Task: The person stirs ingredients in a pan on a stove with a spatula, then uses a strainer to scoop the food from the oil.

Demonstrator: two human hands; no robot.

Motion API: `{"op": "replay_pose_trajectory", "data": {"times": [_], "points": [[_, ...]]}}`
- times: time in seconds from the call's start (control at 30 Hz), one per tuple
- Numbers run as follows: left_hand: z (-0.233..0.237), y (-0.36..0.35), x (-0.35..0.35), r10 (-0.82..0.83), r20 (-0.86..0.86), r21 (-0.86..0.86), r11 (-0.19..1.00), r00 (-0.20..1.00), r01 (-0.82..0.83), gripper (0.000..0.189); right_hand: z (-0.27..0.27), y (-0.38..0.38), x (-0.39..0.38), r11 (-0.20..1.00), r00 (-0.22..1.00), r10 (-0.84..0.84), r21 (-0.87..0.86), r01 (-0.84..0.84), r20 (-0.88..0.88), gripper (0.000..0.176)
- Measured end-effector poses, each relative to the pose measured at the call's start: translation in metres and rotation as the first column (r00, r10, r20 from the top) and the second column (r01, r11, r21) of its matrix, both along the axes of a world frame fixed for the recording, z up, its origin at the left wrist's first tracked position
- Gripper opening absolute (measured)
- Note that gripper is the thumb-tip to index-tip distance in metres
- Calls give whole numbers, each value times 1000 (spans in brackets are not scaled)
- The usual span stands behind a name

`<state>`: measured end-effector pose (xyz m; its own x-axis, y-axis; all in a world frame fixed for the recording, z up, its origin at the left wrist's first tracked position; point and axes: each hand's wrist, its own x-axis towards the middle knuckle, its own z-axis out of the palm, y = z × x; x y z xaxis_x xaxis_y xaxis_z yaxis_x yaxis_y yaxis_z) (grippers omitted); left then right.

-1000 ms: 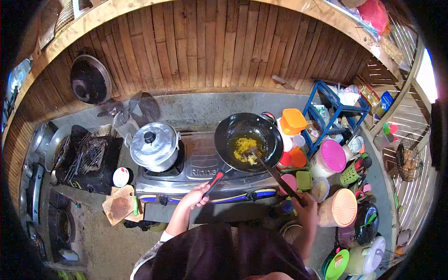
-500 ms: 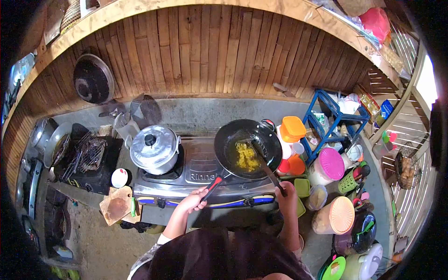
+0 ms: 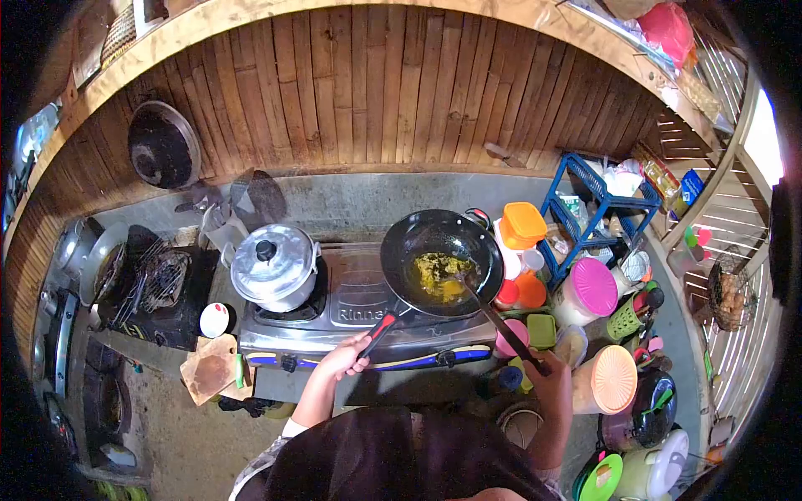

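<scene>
A black wok (image 3: 404, 267) rests on the right side of the gas stove (image 3: 355, 288). My left hand (image 3: 343, 357) is closed round its red-and-black handle, at the stove's front edge. Yellow food in oil (image 3: 436, 274) lies in the wok's middle. My right hand (image 3: 553, 386) grips the end of a long, dark-handled spatula (image 3: 504, 329), whose blade dips into the food's right side. The blade itself is partly hidden by the food. Left of the wok, a lidded silver pot (image 3: 273, 265) sits on the other burner.
Right of the stove stand an orange container (image 3: 523, 225), a blue rack (image 3: 601, 200), a pink-lidded tub (image 3: 594, 287) and a peach-lidded jar (image 3: 612, 380). A cutting board with a green-handled knife (image 3: 210, 369) lies front left. A blackened grill rack (image 3: 163, 280) is further left.
My right hand has moved right and down, swinging the spatula's handle outward. The food has spread and shifted in the wok. My left hand keeps its hold on the wok handle.
</scene>
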<state>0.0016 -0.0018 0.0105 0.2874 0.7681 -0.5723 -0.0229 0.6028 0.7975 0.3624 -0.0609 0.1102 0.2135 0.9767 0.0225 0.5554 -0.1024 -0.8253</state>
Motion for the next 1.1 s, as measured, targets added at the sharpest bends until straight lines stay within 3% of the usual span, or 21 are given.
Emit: {"op": "replay_pose_trajectory", "data": {"times": [0.03, 0.1, 0.17, 0.27, 0.37, 0.57, 1.1], "points": [[1, 0, 0, -11, -2, 14, 1000, 1000, 11, 36, 3, -4, 3, 998, 998, -29, -58, 33, 64, 24], [0, 0, 0, -13, 2, 7, 1000, 1000, 13, 36, 5, -11, 10, 1000, 1000, 2, -16, -1, 29, 24], [0, 0, 0, -13, 9, 0, 1000, 1000, 13, 36, 9, -17, 14, 999, 993, -10, -29, 13, 119, 24], [-1, -1, 1, 8, 31, 15, 1000, 999, -9, 35, 26, -26, 11, 998, 996, 11, 58, -17, 93, 24], [-1, -2, 2, 36, 37, 9, 999, 999, -36, 34, 35, -33, 13, 1000, 999, 3, -1, -3, 32, 25], [-1, -2, 3, 56, 28, -6, 998, 998, -56, 34, 58, -43, 9, 999, 996, -32, -22, 34, 84, 25], [-8, -1, 2, 38, 53, 6, 999, 998, -38, 34, 51, -53, 28, 1000, 995, -30, -4, 31, 97, 25]]}}
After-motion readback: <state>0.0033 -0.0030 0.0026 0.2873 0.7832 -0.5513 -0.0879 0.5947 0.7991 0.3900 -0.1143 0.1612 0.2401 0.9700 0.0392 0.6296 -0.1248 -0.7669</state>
